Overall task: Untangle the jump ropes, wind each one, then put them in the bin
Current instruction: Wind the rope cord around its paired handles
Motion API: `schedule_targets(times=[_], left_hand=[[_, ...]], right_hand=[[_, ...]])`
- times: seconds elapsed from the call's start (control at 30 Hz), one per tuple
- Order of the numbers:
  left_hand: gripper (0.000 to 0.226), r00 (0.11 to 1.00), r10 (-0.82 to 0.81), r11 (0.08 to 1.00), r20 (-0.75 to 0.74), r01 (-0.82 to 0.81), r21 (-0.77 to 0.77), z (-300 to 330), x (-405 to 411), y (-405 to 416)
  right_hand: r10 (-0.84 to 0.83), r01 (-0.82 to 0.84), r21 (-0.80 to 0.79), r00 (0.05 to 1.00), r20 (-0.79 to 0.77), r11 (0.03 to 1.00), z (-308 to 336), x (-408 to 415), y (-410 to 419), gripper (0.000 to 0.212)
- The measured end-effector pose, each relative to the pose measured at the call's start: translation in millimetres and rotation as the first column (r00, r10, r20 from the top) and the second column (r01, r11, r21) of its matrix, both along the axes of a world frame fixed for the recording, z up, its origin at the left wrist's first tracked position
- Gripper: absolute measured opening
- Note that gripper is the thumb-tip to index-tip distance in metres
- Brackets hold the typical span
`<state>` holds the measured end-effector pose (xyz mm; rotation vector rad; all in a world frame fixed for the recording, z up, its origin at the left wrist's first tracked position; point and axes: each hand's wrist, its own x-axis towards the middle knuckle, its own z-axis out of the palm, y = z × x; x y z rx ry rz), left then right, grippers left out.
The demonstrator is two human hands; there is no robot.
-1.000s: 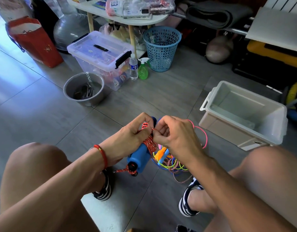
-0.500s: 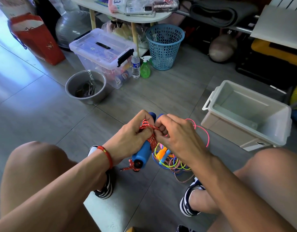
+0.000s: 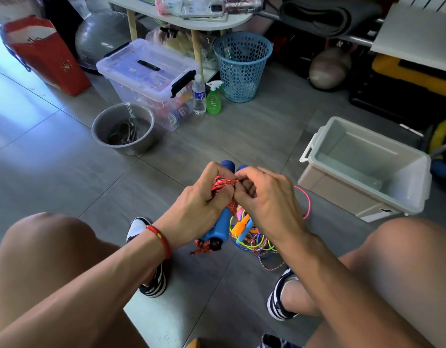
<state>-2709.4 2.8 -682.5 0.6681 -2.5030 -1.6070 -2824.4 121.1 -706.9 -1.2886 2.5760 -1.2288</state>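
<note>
My left hand (image 3: 203, 207) grips the two blue foam handles (image 3: 222, 223) of a jump rope held side by side, with its red braided rope (image 3: 223, 184) wound around them. My right hand (image 3: 264, 199) pinches the red rope at the top of the winding. On the floor below my hands lies a tangle of other jump ropes (image 3: 254, 241) in green, blue, pink and orange. The open grey bin (image 3: 362, 169) stands on the floor to the right, and its visible inside holds nothing.
A metal bucket (image 3: 124, 129) stands at the left. Behind it are a clear lidded storage box (image 3: 146, 71), a water bottle (image 3: 199, 95), a green spray bottle (image 3: 213, 99), a blue mesh basket (image 3: 242, 66) and a red bag (image 3: 46, 54). My knees and shoes frame the floor space.
Both hands have lifted slightly with the blue handles. The red rope winding has moved up toward the handles' top ends.
</note>
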Motion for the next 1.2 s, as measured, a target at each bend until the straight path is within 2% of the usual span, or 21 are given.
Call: schedule_targets(times=[0.13, 0.27, 0.4, 0.67, 0.73, 0.9, 1.07, 1.2], left_hand=[[0.010, 0.999, 0.043, 0.999, -0.004, -0.043, -0.021, -2, 0, 4], [0.009, 0.999, 0.014, 0.991, -0.044, -0.019, -0.135, -4, 3, 0], [0.012, 0.997, -0.050, 0.969, -0.064, 0.033, -0.243, -10, 4, -3], [0.008, 0.989, -0.097, 0.915, -0.110, 0.045, -0.401, -17, 2, -8], [0.008, 0.986, -0.128, 0.905, -0.108, 0.072, -0.419, -16, 2, -9], [0.007, 0.981, -0.182, 0.901, -0.075, 0.136, -0.413, -17, 6, -10], [0.011, 0.977, -0.207, 0.885, -0.055, 0.163, -0.436, -17, 6, -4], [0.010, 0.973, -0.221, 0.899, -0.062, 0.179, -0.399, -17, 5, -2]], right_hand=[[-0.006, 0.010, 0.035, 0.995, -0.103, 0.999, -2, 8, 2, 0.011], [0.027, -0.025, 0.019, 0.996, -0.086, 0.999, -6, 13, 5, 0.015], [0.056, -0.051, -0.041, 0.989, 0.137, 0.998, -10, 9, 8, 0.004], [0.052, 0.003, -0.121, 0.891, 0.451, 0.993, -8, 7, 7, 0.014], [0.071, -0.028, -0.107, 0.903, 0.423, 0.994, -8, 2, 8, 0.019], [0.197, -0.205, 0.011, 0.953, 0.228, 0.979, -8, -6, 13, 0.008], [0.160, -0.170, 0.052, 0.975, 0.157, 0.984, -7, -5, 12, 0.009], [0.161, -0.156, 0.107, 0.986, -0.037, 0.982, -9, -7, 15, 0.008]])
